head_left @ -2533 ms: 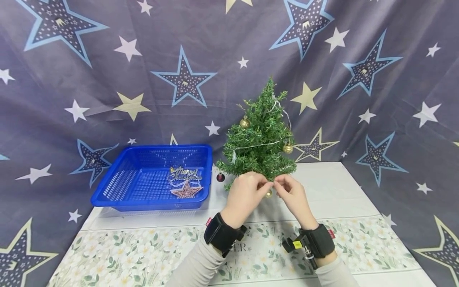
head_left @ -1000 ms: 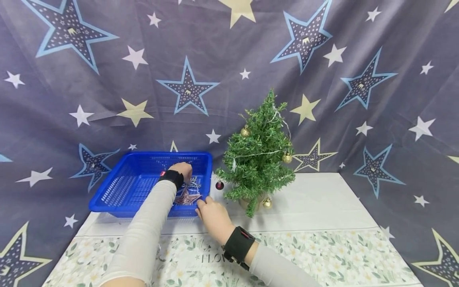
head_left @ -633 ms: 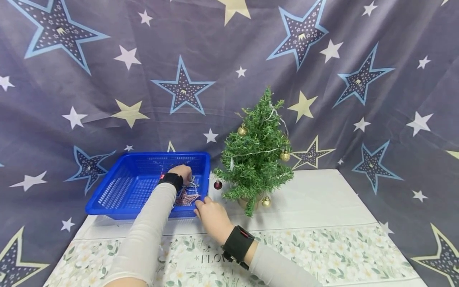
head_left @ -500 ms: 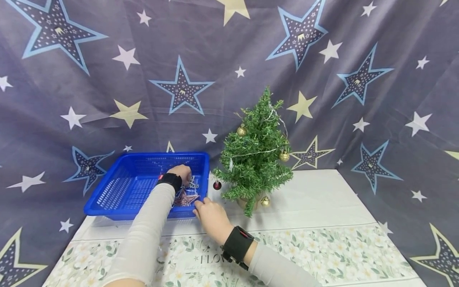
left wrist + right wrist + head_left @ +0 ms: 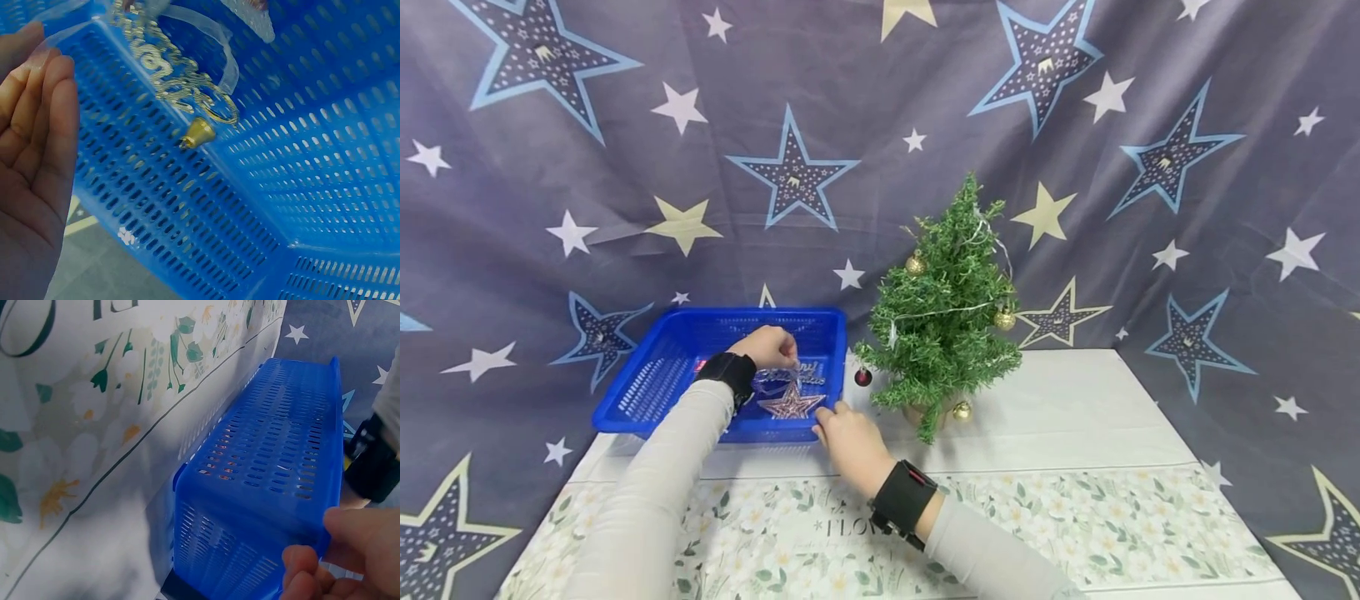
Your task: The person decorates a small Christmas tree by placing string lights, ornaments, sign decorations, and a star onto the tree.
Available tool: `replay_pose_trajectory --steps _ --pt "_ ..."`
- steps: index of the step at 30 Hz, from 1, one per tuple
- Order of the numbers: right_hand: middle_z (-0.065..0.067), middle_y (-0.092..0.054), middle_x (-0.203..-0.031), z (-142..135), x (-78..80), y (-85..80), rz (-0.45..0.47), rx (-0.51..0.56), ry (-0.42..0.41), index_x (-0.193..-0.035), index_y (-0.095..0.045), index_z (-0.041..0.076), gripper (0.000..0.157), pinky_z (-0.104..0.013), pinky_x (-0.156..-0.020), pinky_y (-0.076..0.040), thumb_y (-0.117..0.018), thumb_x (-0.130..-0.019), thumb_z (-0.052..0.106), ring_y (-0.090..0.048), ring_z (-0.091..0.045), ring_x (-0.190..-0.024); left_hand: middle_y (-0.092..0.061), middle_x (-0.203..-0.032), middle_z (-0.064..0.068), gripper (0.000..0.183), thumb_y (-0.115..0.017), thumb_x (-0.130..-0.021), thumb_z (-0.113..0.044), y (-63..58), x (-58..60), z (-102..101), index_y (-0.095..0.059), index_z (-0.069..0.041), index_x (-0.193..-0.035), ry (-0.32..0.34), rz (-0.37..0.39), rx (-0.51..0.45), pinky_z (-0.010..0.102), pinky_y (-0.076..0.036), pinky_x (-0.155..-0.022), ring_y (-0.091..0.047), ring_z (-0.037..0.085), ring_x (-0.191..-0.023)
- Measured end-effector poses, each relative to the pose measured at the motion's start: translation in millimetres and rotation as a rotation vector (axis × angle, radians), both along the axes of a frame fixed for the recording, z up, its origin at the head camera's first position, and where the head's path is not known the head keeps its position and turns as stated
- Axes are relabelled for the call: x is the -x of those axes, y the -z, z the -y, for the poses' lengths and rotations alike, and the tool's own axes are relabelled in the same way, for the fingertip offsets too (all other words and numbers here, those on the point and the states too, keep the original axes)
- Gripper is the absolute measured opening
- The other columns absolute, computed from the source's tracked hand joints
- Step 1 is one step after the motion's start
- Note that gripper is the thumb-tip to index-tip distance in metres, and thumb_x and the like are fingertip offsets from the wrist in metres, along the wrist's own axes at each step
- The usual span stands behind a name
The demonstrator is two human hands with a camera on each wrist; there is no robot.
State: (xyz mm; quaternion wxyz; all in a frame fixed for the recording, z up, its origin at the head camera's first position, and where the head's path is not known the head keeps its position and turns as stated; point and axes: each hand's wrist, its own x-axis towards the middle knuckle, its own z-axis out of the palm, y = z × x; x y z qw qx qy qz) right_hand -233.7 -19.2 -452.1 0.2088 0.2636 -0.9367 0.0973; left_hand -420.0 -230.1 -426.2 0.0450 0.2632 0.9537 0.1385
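Note:
My left hand point(image 5: 767, 348) is over the blue basket point(image 5: 617, 417) and pinches a sheer white ribbon point(image 5: 59, 39) between thumb and fingertips. Below it in the basket lie a gold "Merry Christmas" sign point(image 5: 153, 59) and a pink glittery star point(image 5: 792, 403); which of them the ribbon belongs to I cannot tell. A small gold bell point(image 5: 199, 132) lies by the sign in the left wrist view. My right hand point(image 5: 853, 442) grips the basket's near right corner, thumb and fingers on either side of the rim in the right wrist view.
Right of the basket stands a small Christmas tree point(image 5: 943, 325) with gold baubles point(image 5: 1004, 318), a dark red bauble point(image 5: 862, 377) and a white garland point(image 5: 951, 312). A white tablecloth point(image 5: 1075, 417) with a floral band covers the table. A star-print curtain point(image 5: 880, 100) hangs behind.
Both hands have left the tree's lower branches for the basket. Over the last half second my left hand has lifted slightly and moved left, drawing up the ribbon; my right hand keeps to the corner.

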Motion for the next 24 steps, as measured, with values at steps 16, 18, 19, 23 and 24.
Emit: replay_pose_trajectory --steps 16,18,19,23,24 --pt "-0.003 -0.068 -0.09 1 -2.6 -2.1 0.075 0.033 -0.014 -0.112 -0.068 0.013 0.022 -0.025 -0.062 -0.054 -0.057 -0.098 0.027 -0.066 -0.015 -0.075 -0.072 -0.081 0.0 0.008 -0.069 -0.09 -0.019 -77.1 -60.2 12 -0.07 -0.015 -0.082 -0.016 0.006 -0.14 0.032 -0.054 -0.073 -0.065 0.013 -0.073" --pt "-0.003 -0.068 -0.09 1 -2.5 -2.5 0.071 0.035 -0.014 -0.112 -0.068 0.013 0.023 -0.025 -0.062 -0.054 -0.057 -0.098 0.028 -0.066 -0.015 -0.075 -0.072 -0.082 -0.001 0.008 -0.069 -0.09 -0.019 -87.3 -67.9 10 -0.07 -0.014 -0.084 -0.002 0.011 -0.145 0.033 -0.055 -0.077 -0.065 0.012 -0.075" --pt "-0.003 -0.068 -0.09 0 -2.4 -2.8 0.07 0.038 -0.015 -0.112 -0.068 0.013 0.023 -0.026 -0.061 -0.054 -0.057 -0.098 0.028 -0.066 -0.015 -0.075 -0.072 -0.082 -0.001 0.008 -0.068 -0.09 -0.019 -92.4 -71.6 9 -0.071 -0.014 -0.085 0.002 0.012 -0.146 0.034 -0.055 -0.077 -0.065 0.012 -0.075" --pt "-0.004 -0.069 -0.092 -2 -2.5 -4.2 0.074 0.049 -0.022 -0.114 -0.067 0.013 0.025 -0.027 -0.063 -0.055 -0.056 -0.098 0.029 -0.066 -0.016 -0.076 -0.072 -0.082 -0.001 0.008 -0.069 -0.09 -0.02 -112.4 -84.9 6 -0.071 -0.014 -0.086 0.021 -0.009 -0.144 0.034 -0.054 -0.077 -0.066 0.013 -0.076" --pt "-0.004 -0.069 -0.093 -2 -2.8 -4.7 0.079 0.054 -0.023 -0.115 -0.067 0.013 0.026 -0.027 -0.063 -0.055 -0.056 -0.098 0.028 -0.067 -0.016 -0.077 -0.072 -0.082 -0.001 0.008 -0.069 -0.09 -0.022 -116.9 -87.3 5 -0.07 -0.015 -0.085 0.023 -0.021 -0.14 0.033 -0.054 -0.076 -0.065 0.013 -0.075"
